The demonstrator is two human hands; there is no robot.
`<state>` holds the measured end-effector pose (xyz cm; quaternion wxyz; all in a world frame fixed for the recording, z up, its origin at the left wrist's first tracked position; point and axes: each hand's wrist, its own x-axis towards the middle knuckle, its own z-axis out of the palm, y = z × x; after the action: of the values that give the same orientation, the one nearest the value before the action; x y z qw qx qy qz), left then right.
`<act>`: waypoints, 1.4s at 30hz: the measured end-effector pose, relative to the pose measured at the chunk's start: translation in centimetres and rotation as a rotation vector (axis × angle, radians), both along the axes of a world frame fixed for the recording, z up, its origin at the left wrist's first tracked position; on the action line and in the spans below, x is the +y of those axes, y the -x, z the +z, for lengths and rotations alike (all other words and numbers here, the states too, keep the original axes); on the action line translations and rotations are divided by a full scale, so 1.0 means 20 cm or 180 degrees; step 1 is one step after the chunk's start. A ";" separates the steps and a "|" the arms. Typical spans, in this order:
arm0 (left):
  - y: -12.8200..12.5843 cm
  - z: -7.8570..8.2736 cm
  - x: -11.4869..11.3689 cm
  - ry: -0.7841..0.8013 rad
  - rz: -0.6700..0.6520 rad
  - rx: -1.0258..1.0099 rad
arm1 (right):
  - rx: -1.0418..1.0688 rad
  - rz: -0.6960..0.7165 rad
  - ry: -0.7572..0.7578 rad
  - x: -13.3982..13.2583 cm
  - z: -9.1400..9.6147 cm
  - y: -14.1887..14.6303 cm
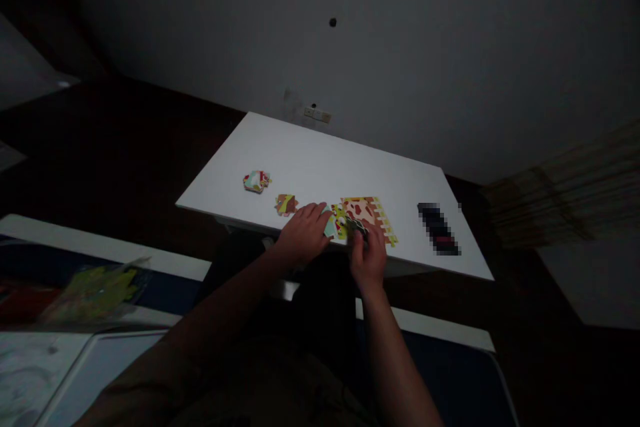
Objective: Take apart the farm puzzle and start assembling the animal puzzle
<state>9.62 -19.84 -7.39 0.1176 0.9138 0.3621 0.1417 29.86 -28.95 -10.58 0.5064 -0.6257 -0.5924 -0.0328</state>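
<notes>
Colourful jigsaw puzzle pieces lie along the near side of the white table (300,153). My left hand (304,232) rests with fingers stretched flat over a pale green puzzle piece (329,227), partly covering it. Between the thumb and fingers of my right hand (369,257) is a dark puzzle piece (357,225) with a pale pattern. It is held at the edge of the joined puzzle section (361,208), pink with brown spots and a yellow fence. A yellow-green puzzle piece (339,219) sits between both hands. Just left of my left hand lies a brown and yellow puzzle piece (285,205).
A small pile of puzzle pieces (257,181) sits farther left on the table. At the right lies a pixelated dark object (439,229). Behind the table rises a wall with sockets (317,114). A plastic bag (97,290) with yellow contents lies at lower left.
</notes>
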 end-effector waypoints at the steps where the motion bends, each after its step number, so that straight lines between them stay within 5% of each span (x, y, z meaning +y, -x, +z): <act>1: 0.00 0.00 0.01 0.0063 0.0040 -0.0041 | -0.0017 0.0086 -0.0055 0.02 0.01 0.01; 5: -0.02 0.00 0.03 0.0263 0.0246 -0.0282 | -0.0275 0.0600 -0.0126 0.08 0.03 0.06; 12: -0.05 -0.01 0.04 0.0641 0.0631 -0.0651 | -0.0878 0.1021 0.0460 0.09 0.00 0.11; 21: 0.03 -0.01 0.04 0.0280 -0.0079 -0.0475 | -0.0594 0.0889 0.0612 0.11 0.04 0.09; 31: 0.06 -0.04 -0.02 -0.0356 -0.0408 -0.0141 | -0.0814 0.0866 0.0839 -0.10 0.01 -0.10; 34: 0.08 -0.04 -0.02 -0.0362 -0.0406 -0.0132 | -0.0748 0.0851 0.0648 -0.12 0.00 -0.14; 39: 0.07 -0.02 -0.03 -0.0303 -0.0368 -0.0124 | -0.0327 0.0072 0.0186 -0.11 0.01 -0.11; 42: 0.05 -0.04 -0.03 -0.0210 -0.0152 -0.0246 | -0.0179 0.0142 0.0166 -0.09 0.04 -0.05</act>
<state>8.54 -20.48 -8.15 0.1046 0.9194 0.3306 0.1859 30.88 -30.84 -9.80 0.4737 -0.6242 -0.6208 -0.0236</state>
